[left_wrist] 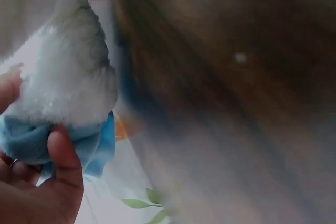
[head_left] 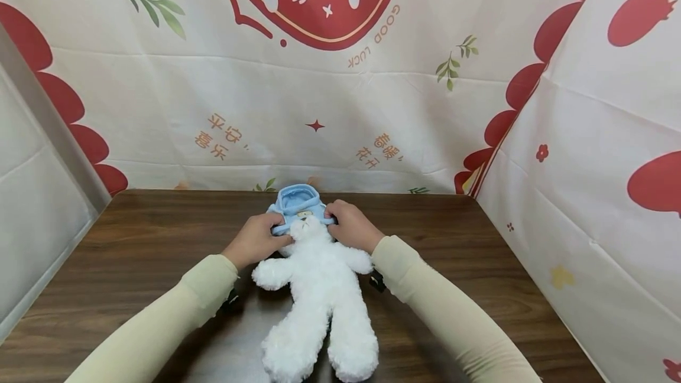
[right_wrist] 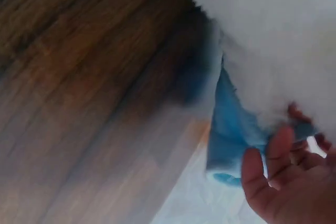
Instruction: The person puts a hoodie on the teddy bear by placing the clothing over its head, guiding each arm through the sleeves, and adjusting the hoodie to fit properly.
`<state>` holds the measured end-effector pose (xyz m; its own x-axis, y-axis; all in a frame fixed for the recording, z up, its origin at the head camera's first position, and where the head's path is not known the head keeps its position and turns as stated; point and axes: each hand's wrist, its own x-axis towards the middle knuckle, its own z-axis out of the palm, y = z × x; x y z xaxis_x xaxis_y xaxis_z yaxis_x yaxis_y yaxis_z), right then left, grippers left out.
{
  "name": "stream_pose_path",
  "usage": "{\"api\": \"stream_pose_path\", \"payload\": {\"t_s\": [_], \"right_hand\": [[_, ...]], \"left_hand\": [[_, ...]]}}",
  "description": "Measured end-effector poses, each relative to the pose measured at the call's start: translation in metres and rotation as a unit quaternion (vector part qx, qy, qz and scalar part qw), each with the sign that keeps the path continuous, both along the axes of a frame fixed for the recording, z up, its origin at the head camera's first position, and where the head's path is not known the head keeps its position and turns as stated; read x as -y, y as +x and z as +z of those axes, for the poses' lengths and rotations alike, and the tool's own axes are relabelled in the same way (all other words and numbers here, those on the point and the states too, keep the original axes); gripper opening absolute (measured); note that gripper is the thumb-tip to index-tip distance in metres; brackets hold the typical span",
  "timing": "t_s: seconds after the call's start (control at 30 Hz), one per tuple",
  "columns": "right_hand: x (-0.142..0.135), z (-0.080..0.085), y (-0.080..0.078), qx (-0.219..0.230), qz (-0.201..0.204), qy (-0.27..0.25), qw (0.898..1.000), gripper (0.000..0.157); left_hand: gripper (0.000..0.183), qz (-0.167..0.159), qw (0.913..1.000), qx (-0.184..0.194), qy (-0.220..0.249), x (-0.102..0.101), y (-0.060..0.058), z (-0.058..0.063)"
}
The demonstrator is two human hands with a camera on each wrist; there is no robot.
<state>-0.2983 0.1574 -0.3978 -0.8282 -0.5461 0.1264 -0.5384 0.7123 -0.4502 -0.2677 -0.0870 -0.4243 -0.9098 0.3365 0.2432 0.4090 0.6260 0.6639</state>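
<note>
A fluffy white plush toy animal (head_left: 321,276) lies on its back, legs toward me, arms spread sideways. Over the top of its head sits a small light blue garment (head_left: 287,210) with a round opening at the far end; the toy's upper face is partly covered. My left hand (head_left: 258,240) pinches the garment's left edge beside the head. On the opposite side, my right hand (head_left: 353,226) holds the right edge. Thumb and fingers bend around the blue cloth (left_wrist: 29,142) in the left wrist view. In the right wrist view, fingertips (right_wrist: 281,142) press at the cloth against white fur.
The dark wooden table (head_left: 159,253) carries the toy near its far edge. Behind it hangs a white printed cloth (head_left: 319,99) with red shapes and lettering, and another printed cloth (head_left: 596,194) runs along the right side. A pale panel (head_left: 42,194) stands at the left.
</note>
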Motion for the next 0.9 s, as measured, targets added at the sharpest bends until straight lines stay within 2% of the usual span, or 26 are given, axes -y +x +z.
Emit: {"api": "stream_pose_path", "payload": {"t_s": [0.07,0.17,0.2,0.3,0.37,0.47,0.6,0.67,0.73,0.8,0.9], "right_hand": [[-0.001,0.003,0.003,0.023,-0.009,0.006,1.000,0.011],[-0.001,0.007,0.008,0.037,-0.012,0.013,0.999,0.026],[-0.001,0.008,0.010,0.036,-0.012,0.011,0.999,0.029],[0.002,0.005,0.014,-0.005,-0.013,0.003,1.000,0.029],[0.003,-0.001,0.016,-0.042,-0.018,0.004,0.999,0.029],[0.004,-0.012,0.020,-0.106,-0.026,0.013,0.994,0.030],[0.001,-0.024,0.024,-0.148,-0.048,0.006,0.988,0.035],[-0.001,-0.029,0.024,-0.142,-0.068,-0.002,0.988,0.037],[-0.004,-0.033,0.025,-0.126,-0.085,-0.005,0.988,0.035],[-0.006,-0.036,0.025,-0.109,-0.099,-0.001,0.989,0.031],[-0.008,-0.037,0.026,-0.091,-0.096,0.006,0.991,0.024]], "left_hand": [[0.042,0.003,0.9994,-0.034,-0.007,-0.003,0.000,0.002],[0.045,0.001,0.9962,-0.085,-0.017,-0.008,-0.001,0.005],[0.046,0.000,0.9949,-0.099,-0.019,-0.010,-0.001,0.006],[0.048,-0.004,0.9923,-0.122,-0.019,-0.014,-0.003,0.005],[0.047,-0.002,0.9932,-0.116,-0.017,-0.016,-0.003,0.002],[0.041,0.008,0.9965,-0.082,-0.018,-0.016,-0.002,-0.005],[0.018,0.011,0.9985,-0.038,-0.038,-0.013,0.002,-0.011],[0.016,0.011,0.9979,-0.027,-0.058,-0.012,0.004,-0.012],[0.021,0.012,0.9973,-0.014,-0.071,-0.013,0.006,-0.012],[0.026,0.026,0.9965,-0.010,-0.079,-0.015,0.008,-0.012],[0.028,0.054,0.9953,-0.015,-0.079,-0.021,0.010,-0.013]]}}
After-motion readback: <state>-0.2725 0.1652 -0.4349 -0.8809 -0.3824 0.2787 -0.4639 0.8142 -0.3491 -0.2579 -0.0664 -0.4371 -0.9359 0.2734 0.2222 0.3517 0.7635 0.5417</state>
